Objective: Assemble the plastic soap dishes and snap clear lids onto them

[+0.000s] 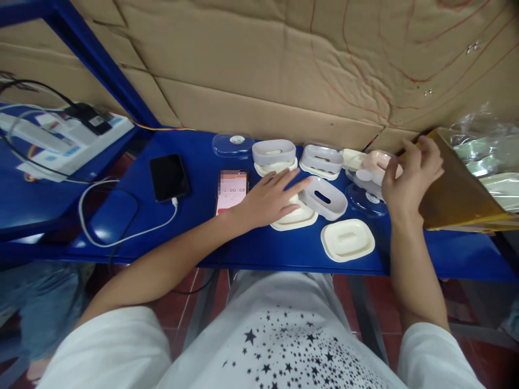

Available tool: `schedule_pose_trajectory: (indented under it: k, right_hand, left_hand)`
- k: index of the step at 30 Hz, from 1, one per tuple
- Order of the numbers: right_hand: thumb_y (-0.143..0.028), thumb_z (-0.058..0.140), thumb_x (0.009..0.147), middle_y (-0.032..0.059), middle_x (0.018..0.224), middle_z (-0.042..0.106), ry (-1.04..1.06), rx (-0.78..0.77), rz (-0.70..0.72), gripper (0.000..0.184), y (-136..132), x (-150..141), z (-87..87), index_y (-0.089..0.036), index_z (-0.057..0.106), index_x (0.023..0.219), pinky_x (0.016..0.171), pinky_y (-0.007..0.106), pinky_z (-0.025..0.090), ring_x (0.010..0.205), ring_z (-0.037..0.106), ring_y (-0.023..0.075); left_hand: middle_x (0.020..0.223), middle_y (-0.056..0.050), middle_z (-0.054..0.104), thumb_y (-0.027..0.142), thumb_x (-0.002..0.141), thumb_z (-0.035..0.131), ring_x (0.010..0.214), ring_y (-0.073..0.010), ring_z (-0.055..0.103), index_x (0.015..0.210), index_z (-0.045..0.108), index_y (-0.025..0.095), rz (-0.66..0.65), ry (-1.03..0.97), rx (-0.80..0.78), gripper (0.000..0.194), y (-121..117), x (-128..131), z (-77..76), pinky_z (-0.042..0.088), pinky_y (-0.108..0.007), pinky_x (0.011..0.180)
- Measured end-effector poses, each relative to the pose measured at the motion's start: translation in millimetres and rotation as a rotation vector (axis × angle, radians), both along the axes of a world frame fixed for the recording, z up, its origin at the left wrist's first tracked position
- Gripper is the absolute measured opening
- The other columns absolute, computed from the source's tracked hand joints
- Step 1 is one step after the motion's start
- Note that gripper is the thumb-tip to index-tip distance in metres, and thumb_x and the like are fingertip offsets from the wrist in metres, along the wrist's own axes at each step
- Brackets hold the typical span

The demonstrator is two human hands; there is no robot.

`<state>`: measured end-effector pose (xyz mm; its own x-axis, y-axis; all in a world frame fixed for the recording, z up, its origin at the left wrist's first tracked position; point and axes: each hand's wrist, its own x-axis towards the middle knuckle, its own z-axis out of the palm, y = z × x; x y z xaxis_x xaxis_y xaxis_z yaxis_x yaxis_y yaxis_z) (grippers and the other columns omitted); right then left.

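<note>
My left hand (273, 199) lies with its fingers spread over a cream oval base (298, 218). Its fingertips reach the rim of a grey soap-dish tray with a slot (325, 198), which leans on that base. My right hand (412, 175) is raised at the right, fingers bent and apart, with nothing visible in it. Its thumb is beside a pink soap-dish tray (380, 165), partly hidden by the hand. Two more grey trays, a left one (274, 152) and a right one (323, 158), sit on cream bases at the back. Another cream base (347, 239) lies near the front edge.
Clear lids lie at the back left (233, 145) and beside my right wrist (367, 200). A phone showing a timer (232, 193) and a black device on a white cable (169, 177) are at left. A box of plastic-wrapped items (458, 189) stands right, cardboard (243, 65) behind.
</note>
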<state>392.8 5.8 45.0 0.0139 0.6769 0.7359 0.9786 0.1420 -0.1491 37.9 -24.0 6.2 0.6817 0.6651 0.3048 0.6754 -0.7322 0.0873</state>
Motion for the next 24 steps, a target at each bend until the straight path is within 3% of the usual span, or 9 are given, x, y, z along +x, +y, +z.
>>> schedule_pose_trajectory:
  k: [2,4,7,9,14,19,21,24]
  right_hand:
    - [-0.042,0.05,0.11,0.0219,0.164,0.052,-0.108,-0.057,0.166,0.046,-10,-22,-1.8,-0.026,0.062,0.152,0.117,0.069,0.038,0.147,0.053,0.0449]
    - [-0.044,0.051,0.111,0.0173,0.162,0.057,-0.236,-0.245,0.465,0.047,-19,-47,-9.3,-0.028,0.059,0.155,0.12,0.065,0.038,0.148,0.055,0.0406]
    - [-0.041,0.052,0.112,0.0125,0.16,0.063,-0.33,-0.518,0.795,0.05,-23,-68,-24.9,-0.032,0.05,0.162,0.122,0.058,0.039,0.147,0.059,0.0332]
    - [-0.034,0.049,0.113,0.0097,0.157,0.067,-0.29,-0.522,0.815,0.048,-20,-67,-32.6,-0.032,0.051,0.161,0.121,0.057,0.039,0.144,0.063,0.0305]
    - [-0.018,0.045,0.109,0.0097,0.153,0.069,-0.224,-0.35,0.667,0.049,-14,-47,-31.9,-0.032,0.062,0.153,0.117,0.06,0.043,0.14,0.065,0.0346]
    - [-0.029,0.056,0.11,0.009,0.145,0.074,-0.205,-0.448,0.855,0.04,-35,-71,-22.9,-0.03,0.065,0.149,0.113,0.054,0.05,0.136,0.068,0.032]
    - [-0.036,0.059,0.111,0.0095,0.142,0.076,-0.212,-0.514,0.936,0.036,-42,-83,-26.3,-0.029,0.068,0.145,0.111,0.053,0.052,0.134,0.07,0.0309]
    - [-0.041,0.06,0.111,0.011,0.14,0.077,-0.207,-0.571,0.989,0.035,-41,-89,-37.0,-0.027,0.072,0.141,0.109,0.054,0.056,0.131,0.072,0.0317]
  left_hand:
    - [0.167,-0.026,0.049,0.047,0.114,0.051,0.154,-0.0429,0.05,0.172,0.036,0.016,0.173,0.0,-0.032,0.067,6,-5,0.9,0.042,-0.059,0.124]
    - [0.16,-0.029,0.055,0.048,0.114,0.05,0.15,-0.0457,0.052,0.169,0.039,0.009,0.303,0.043,-0.085,0.068,12,-11,-0.3,0.041,-0.062,0.122]
    - [0.158,-0.032,0.056,0.046,0.114,0.048,0.151,-0.0487,0.049,0.163,0.045,0.002,0.353,0.113,-0.149,0.066,18,-15,-3.5,0.04,-0.065,0.121]
    - [0.156,-0.029,0.058,0.047,0.114,0.048,0.149,-0.0466,0.05,0.161,0.048,0.003,0.323,0.13,-0.161,0.064,18,-14,-4.1,0.042,-0.06,0.12]
    - [0.141,-0.02,0.068,0.048,0.113,0.051,0.135,-0.0371,0.061,0.156,0.054,0.012,0.205,0.126,-0.157,0.056,8,-7,1.6,0.052,-0.046,0.107]
    - [0.125,-0.016,0.075,0.037,0.112,0.052,0.118,-0.0341,0.071,0.144,0.064,0.015,0.2,0.092,-0.142,0.04,6,-4,8.9,0.055,-0.045,0.097]
    - [0.134,-0.02,0.071,0.035,0.113,0.05,0.123,-0.0363,0.069,0.146,0.063,0.014,0.241,0.062,-0.105,0.041,11,-6,9.4,0.053,-0.049,0.102]
    - [0.162,-0.025,0.053,0.037,0.111,0.054,0.147,-0.0429,0.054,0.158,0.053,0.016,0.311,-0.005,-0.037,0.052,20,-14,4.1,0.046,-0.058,0.115]
